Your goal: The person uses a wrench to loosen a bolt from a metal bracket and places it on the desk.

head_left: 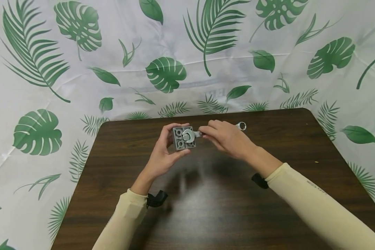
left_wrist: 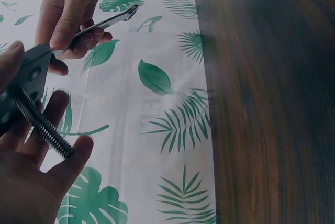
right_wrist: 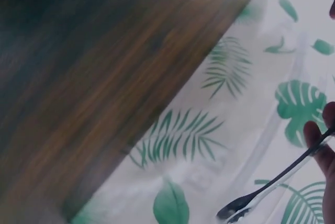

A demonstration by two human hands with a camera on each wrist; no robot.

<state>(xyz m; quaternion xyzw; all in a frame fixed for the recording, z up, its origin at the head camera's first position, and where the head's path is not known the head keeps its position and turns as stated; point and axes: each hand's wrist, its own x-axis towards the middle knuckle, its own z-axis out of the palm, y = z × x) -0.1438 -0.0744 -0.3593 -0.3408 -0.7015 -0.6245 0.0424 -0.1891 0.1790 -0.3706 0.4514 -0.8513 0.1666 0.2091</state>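
My left hand (head_left: 162, 156) grips a square grey metal block (head_left: 176, 138) by its edges, with fingers above and thumb below. Round recesses mark the face of the block. A bolt's hex head (head_left: 186, 137) sits on that face, while its long threaded shank (left_wrist: 42, 124) sticks out behind, close to the left fingers. My right hand (head_left: 229, 139) holds a silver combination wrench (head_left: 197, 134) by its shaft. The wrench's open end is around the bolt head, and its ring end extends past the right hand. In the right wrist view the wrench (right_wrist: 277, 179) shows its ring end low down.
A dark wood-grain table (head_left: 212, 208) lies below both hands. Behind it hangs a white cloth (head_left: 118, 31) printed with green leaves. Small yellowish specks lie on the table's right side. Each wrist carries a black mount (head_left: 157, 199).
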